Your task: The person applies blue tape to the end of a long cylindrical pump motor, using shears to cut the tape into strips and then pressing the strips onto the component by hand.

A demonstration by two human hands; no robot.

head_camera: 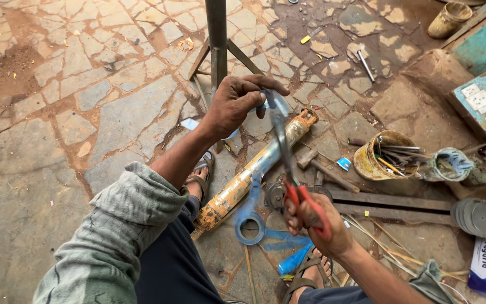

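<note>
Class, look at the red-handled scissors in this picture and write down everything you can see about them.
The scissors have bright red loop handles and long, dull grey metal blades. The right hand grips the handles. The blades point up and slightly left, with their tips at the strip of blue tape that the left hand pinches above. How far the blades are open is hard to tell. They pass in front of a worn yellow and blue cylinder lying on the stone floor.
</note>
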